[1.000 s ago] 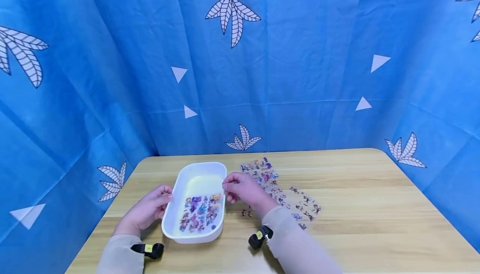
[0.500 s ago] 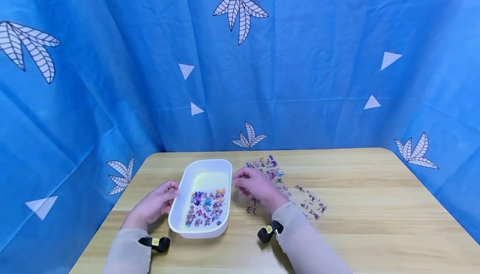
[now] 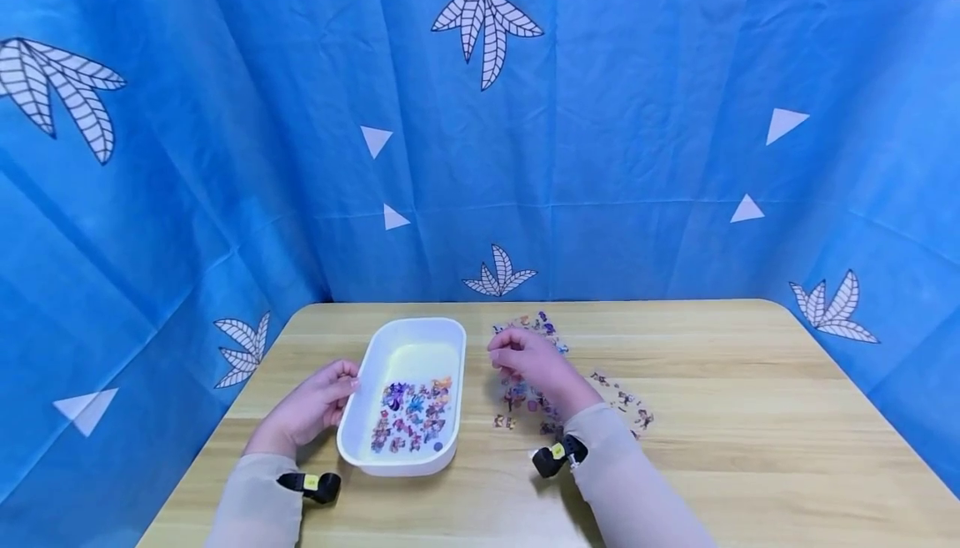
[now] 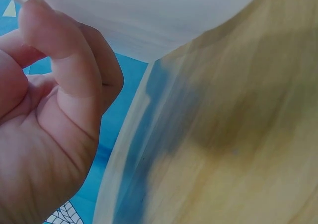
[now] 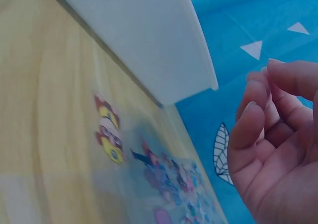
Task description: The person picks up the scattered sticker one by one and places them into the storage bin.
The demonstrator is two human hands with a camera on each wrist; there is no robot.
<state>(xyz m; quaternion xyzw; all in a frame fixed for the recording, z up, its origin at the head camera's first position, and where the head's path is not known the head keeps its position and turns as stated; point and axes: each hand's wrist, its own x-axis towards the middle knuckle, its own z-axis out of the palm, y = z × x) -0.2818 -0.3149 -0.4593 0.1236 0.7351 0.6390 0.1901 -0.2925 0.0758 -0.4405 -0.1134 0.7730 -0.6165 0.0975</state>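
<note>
A white tray (image 3: 397, 470) stands on the table, with a clear sheet of colourful cartoon stickers (image 3: 414, 416) lying inside. My left hand (image 3: 315, 402) grips its left rim between thumb and fingers; the left wrist view shows the same hand (image 4: 64, 95) against the tray wall (image 4: 144, 23). Right of the tray, my right hand (image 3: 547, 373) is above more sticker sheets (image 3: 519, 398). In the right wrist view this hand (image 5: 283, 139) has curled fingers, thumb tip meeting the index, with nothing visible between them. The tray (image 5: 144, 40) is apart from it.
Another clear sheet with small dark figures (image 3: 633, 408) lies to the right, partly behind the right forearm. The wooden table (image 3: 780, 414) ends at a blue curtain (image 3: 630, 114) behind it. Black straps with small devices (image 3: 551, 458) sit on both wrists.
My right hand has left the tray's right rim and moved right, over the sheets. The left hand has kept its hold on the tray. The whole view has shifted slightly.
</note>
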